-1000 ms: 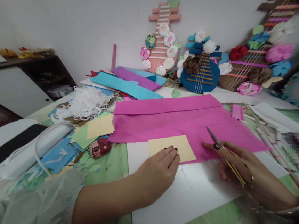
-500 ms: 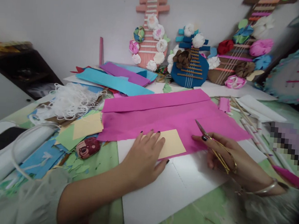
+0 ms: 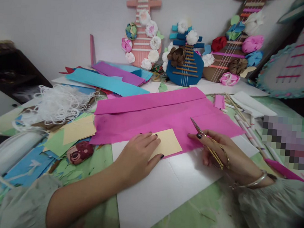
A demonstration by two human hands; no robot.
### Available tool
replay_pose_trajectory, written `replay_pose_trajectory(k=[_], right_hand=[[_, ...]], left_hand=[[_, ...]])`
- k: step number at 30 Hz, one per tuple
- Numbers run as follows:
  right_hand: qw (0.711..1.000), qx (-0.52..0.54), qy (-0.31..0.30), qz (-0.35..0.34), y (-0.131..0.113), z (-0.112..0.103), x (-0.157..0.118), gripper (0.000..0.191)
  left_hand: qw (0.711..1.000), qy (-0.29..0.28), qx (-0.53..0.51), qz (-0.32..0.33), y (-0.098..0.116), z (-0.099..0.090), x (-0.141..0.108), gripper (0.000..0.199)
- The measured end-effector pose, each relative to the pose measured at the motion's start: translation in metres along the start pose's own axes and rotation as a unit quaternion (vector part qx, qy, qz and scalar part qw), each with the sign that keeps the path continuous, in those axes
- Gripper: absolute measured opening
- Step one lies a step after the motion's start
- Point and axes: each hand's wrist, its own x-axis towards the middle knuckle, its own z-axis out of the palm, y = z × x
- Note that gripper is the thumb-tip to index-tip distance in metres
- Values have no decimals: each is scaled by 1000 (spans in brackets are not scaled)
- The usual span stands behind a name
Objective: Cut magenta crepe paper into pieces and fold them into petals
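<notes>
One left hand (image 3: 138, 156), laid flat, palm down and grasping nothing, its fingers over the left part of a pale yellow paper rectangle (image 3: 167, 142). The rectangle lies on the near edge of a large magenta paper sheet (image 3: 152, 115), whose far side is folded over in a band. One right hand (image 3: 215, 149), curled around the gold handles of a pair of scissors (image 3: 208, 143), blades pointing up and to the left over the magenta sheet, index finger extended beside them. One white board (image 3: 158, 196), partly under the magenta sheet, running to the near edge of the view. At the left side of the table (image 3: 201, 217): a tangle of white cord (image 3: 61, 104); yellow paper pieces (image 3: 80, 129) over green ones; a dark red case (image 3: 79, 152) with a bear face, beside green scraps; blue paper (image 3: 29, 163) nearer the left corner. Toward the far edge: a turquoise strip (image 3: 106, 82) and a purple strip (image 3: 118, 73), overlapping. At the right: rolled paper sticks (image 3: 250, 133) and a small pink piece (image 3: 219, 101). Against the wall: pink (image 3: 139, 54), blue (image 3: 184, 72) and brown (image 3: 216, 71) instrument-shaped crafts, with paper flowers.
</notes>
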Motion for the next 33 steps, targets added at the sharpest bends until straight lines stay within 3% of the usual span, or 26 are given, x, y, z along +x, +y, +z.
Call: replay_pose_trajectory(k=[17,20,23,27,33], right_hand=[[1000,29,-12,-3,0,-1,0,56],[999,35,-2,-29,0,0,-2,50],[996,41,-28,-68,3,2,-3,44],[994,32,-86,-61,7,5,-5,39],[989,53,-126,-57,7,3,-4,39]], left_hand=[[997,23,-7,71,-5,-3,6,19],[996,34,-1,78,-7,0,5,19],[996,39,5,77,-8,2,4,22],[998,38,-12,57,-8,3,2,33],[997,-27,-65,16,-5,-6,1,54]])
